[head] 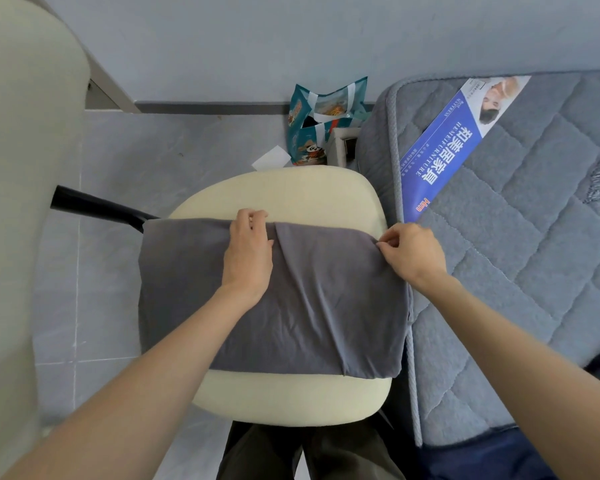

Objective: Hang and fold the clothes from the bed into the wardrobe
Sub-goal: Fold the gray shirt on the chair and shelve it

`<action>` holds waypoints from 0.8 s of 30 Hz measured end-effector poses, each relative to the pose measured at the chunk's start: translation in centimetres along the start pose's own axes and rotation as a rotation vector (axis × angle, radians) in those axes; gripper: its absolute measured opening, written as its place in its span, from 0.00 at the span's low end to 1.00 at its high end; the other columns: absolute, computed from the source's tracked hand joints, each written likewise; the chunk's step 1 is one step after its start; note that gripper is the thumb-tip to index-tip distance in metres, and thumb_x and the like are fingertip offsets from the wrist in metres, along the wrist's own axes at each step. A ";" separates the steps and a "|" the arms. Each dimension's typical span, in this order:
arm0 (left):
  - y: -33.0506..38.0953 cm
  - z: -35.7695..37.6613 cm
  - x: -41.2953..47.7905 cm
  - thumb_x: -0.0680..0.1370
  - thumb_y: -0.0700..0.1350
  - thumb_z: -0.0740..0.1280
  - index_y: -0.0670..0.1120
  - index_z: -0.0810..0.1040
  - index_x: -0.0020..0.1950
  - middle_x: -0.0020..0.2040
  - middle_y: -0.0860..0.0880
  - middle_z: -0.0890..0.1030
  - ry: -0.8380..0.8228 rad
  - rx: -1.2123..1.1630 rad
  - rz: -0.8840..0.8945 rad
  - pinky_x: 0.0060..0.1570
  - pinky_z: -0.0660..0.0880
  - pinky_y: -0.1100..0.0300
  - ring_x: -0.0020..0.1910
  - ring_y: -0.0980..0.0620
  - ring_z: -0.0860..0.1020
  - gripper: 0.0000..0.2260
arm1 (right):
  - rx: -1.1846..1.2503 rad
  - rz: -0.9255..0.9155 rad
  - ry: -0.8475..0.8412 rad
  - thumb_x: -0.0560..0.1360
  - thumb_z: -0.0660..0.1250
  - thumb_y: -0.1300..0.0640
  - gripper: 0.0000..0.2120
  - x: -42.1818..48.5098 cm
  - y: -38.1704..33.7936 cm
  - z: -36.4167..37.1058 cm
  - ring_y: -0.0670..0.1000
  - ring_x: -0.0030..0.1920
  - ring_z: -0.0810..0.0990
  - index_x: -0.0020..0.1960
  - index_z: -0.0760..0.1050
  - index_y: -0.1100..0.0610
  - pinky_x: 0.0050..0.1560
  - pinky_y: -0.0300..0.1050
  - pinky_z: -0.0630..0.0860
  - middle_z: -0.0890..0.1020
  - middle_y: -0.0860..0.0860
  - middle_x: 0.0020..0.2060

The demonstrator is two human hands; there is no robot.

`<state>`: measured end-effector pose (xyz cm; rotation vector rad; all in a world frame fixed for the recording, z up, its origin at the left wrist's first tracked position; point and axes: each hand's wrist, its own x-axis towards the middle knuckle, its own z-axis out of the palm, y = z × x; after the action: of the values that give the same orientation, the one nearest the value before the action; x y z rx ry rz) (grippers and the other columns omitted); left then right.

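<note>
A grey garment point(312, 306) lies folded into a rough rectangle across a cream chair seat point(291, 396). My left hand point(248, 251) lies on its far edge near the middle, fingers curled over the edge and gripping the cloth. My right hand point(413, 252) pinches the garment's far right corner between thumb and fingers. A fold ridge runs down the cloth from between the two hands. The wardrobe is not in view.
A grey quilted mattress point(520, 237) with a blue label strip point(444, 150) lies right of the chair. Dark blue cloth point(596, 372) shows at its near right edge. A teal printed bag point(317, 123) and a white card point(271, 158) sit on the tiled floor beyond. The cream chair back point(21, 202) fills the left.
</note>
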<state>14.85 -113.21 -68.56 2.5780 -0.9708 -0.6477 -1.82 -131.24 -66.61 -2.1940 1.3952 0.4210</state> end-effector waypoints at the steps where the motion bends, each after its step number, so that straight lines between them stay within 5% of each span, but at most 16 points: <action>1: -0.1 0.3 -0.2 0.79 0.39 0.64 0.40 0.66 0.69 0.65 0.43 0.67 0.015 -0.001 -0.009 0.54 0.73 0.56 0.63 0.46 0.67 0.19 | -0.038 -0.004 -0.012 0.77 0.66 0.53 0.08 0.0 -0.1 0.1 0.58 0.54 0.77 0.51 0.80 0.55 0.54 0.52 0.74 0.81 0.54 0.52; 5: -0.1 0.9 -0.4 0.78 0.37 0.65 0.39 0.69 0.65 0.62 0.41 0.68 0.045 -0.001 -0.006 0.50 0.73 0.54 0.60 0.44 0.68 0.15 | -0.118 -0.005 -0.027 0.78 0.62 0.55 0.09 0.1 -0.5 0.5 0.61 0.57 0.74 0.54 0.74 0.59 0.57 0.55 0.71 0.77 0.57 0.55; 9: -0.1 1.0 -0.4 0.78 0.36 0.65 0.39 0.71 0.62 0.61 0.40 0.69 0.046 -0.018 -0.017 0.47 0.73 0.52 0.58 0.42 0.68 0.13 | 0.077 0.015 -0.076 0.78 0.63 0.56 0.05 0.3 0.3 -0.2 0.60 0.54 0.76 0.52 0.74 0.58 0.57 0.56 0.74 0.79 0.56 0.52; 13: -0.1 1.0 -0.3 0.77 0.35 0.66 0.39 0.72 0.61 0.60 0.40 0.70 0.056 -0.031 -0.030 0.49 0.72 0.51 0.58 0.41 0.68 0.13 | 0.210 0.010 -0.101 0.76 0.68 0.57 0.04 0.3 1.3 -1.5 0.55 0.51 0.79 0.48 0.77 0.59 0.51 0.47 0.74 0.81 0.54 0.45; 20: 0.4 1.0 -0.3 0.77 0.33 0.65 0.40 0.73 0.62 0.60 0.40 0.70 0.057 -0.028 -0.037 0.48 0.70 0.52 0.58 0.40 0.67 0.14 | 0.041 -0.152 0.012 0.79 0.60 0.62 0.06 -0.6 1.6 -1.8 0.61 0.53 0.75 0.53 0.74 0.62 0.50 0.51 0.69 0.78 0.60 0.52; 24: 0.4 0.9 -0.1 0.77 0.35 0.65 0.42 0.73 0.62 0.60 0.41 0.70 0.050 -0.036 -0.062 0.50 0.69 0.52 0.59 0.40 0.67 0.14 | 0.149 -0.192 0.121 0.78 0.59 0.66 0.05 -1.1 2.1 -1.3 0.59 0.49 0.74 0.53 0.73 0.62 0.45 0.50 0.68 0.77 0.57 0.49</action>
<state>14.11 -113.56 -69.14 2.5887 -0.8596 -0.6083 -4.21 -131.89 -65.52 -2.2346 1.2186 0.1127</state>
